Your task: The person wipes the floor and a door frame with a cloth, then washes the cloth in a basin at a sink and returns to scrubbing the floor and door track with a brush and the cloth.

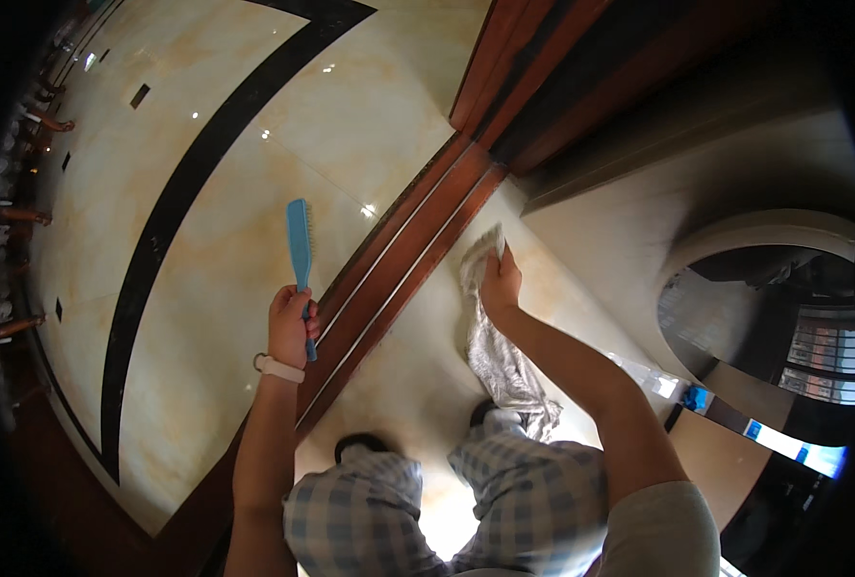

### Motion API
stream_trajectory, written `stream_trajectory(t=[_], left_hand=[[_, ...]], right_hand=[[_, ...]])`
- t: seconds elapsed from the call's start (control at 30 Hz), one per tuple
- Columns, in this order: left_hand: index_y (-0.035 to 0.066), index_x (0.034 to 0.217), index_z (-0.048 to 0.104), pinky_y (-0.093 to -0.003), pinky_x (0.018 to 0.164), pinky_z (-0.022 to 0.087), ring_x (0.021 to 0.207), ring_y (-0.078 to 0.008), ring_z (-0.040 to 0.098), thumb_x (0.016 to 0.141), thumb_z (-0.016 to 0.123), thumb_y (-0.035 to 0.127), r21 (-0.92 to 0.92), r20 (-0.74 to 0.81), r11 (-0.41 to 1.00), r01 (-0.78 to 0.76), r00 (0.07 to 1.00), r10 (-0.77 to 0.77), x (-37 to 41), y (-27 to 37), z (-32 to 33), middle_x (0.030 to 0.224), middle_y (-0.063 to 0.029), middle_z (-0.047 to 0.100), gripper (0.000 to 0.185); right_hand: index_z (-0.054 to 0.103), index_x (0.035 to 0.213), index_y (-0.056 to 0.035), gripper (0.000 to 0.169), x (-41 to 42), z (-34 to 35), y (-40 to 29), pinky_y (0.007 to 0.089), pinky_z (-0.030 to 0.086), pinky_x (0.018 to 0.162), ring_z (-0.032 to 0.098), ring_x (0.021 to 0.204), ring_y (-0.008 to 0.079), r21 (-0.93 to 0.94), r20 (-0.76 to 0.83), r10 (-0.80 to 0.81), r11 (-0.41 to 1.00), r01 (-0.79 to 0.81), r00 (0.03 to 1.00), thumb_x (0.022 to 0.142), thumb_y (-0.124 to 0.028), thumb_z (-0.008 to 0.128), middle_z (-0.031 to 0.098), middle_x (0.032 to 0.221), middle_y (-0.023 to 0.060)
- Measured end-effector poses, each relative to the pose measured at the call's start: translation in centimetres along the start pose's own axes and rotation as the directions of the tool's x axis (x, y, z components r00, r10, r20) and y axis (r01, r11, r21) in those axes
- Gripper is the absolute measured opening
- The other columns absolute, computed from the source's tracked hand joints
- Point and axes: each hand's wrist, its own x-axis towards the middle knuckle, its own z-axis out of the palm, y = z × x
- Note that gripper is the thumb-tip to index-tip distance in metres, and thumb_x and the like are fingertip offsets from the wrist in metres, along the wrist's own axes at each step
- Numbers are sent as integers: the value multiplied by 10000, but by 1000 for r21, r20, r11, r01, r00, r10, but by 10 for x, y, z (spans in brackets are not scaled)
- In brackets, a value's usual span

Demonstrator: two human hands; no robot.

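Note:
My left hand (290, 324) grips the handle of a blue hairbrush (299, 238). The brush points away from me, its bristles facing right, and I see it above the tiled floor. A pale band circles my left wrist. In my right hand (502, 283) is the upper end of a grey-white cloth (492, 353), which hangs down toward my right foot. Part of the cloth's top sticks out beyond my fingers.
A reddish-brown door sill (399, 252) with two metal tracks runs diagonally between my hands. It meets a dark wooden door frame (514, 72). Glossy tiles with a black border strip (182, 187) lie left. At right is a round, dark reflective surface (752, 324). Furniture legs (27, 216) stand far left.

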Motion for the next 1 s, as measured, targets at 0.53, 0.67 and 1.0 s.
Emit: stream_trajectory(t=[0.53,0.67,1.0], left_hand=[[101,900,459,-174,406,290,456,-46,360,876,494,139,35,189,998,43,981,-49,0,-35,20,634,1,461,57],[107,977,440,-170,430,304,499,-49,392,891,480,153,-81,334,997,1,942,26,-2,-49,61,662,-14,482,106],[101,899,360,-191,353,310,379,-50,382,927,434,190,126,496,971,201,835,-237,-15,-125,116,956,-117,606,119]], right_hand=[[374,1269,-52,472,-33,-70,-43,350,492,790,576,958,215,255,940,193,150,-955,281,934,-385,372,552,1131,90],[302,1325,-86,497,-78,-78,-59,380,390,960,463,1145,215,146,985,-103,84,-986,137,936,-389,359,476,1244,99],[592,889,8,402,-4,-25,-15,380,435,680,578,800,336,-191,430,9,978,81,903,941,-304,344,612,882,208]])
